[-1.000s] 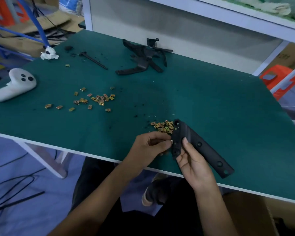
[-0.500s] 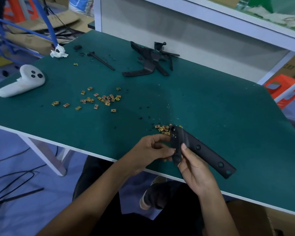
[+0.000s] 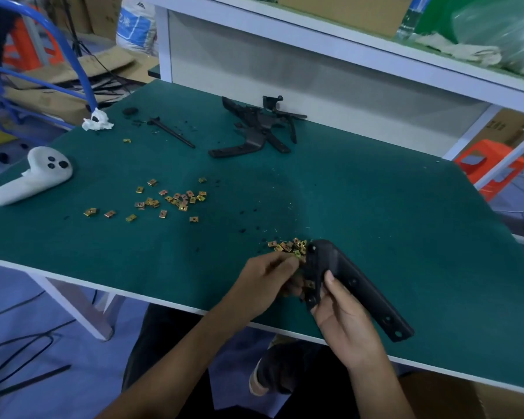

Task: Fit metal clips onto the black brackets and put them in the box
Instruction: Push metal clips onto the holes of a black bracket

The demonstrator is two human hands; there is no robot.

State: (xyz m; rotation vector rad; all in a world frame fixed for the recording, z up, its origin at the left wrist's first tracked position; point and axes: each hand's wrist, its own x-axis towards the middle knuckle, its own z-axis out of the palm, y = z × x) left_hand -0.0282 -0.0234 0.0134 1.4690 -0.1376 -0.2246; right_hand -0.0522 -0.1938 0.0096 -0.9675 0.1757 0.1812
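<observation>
Clip fitting is in hand. At lower centre the right hand grips the bracket, fingers wrapped round its short end, over the table edge. The left hand curls its fingers against the bracket; whether they pinch one of the clips I cannot tell. Next, a clip must slide squarely on.

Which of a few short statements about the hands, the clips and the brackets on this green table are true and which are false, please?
1. The right hand grips the black bracket. True.
2. The white controller lies on the right side of the table. False: it lies on the left side.
3. A heap of metal clips lies just beyond the left hand. True.
4. The other black brackets are in the box. False: they lie on the table near its far edge.
</observation>
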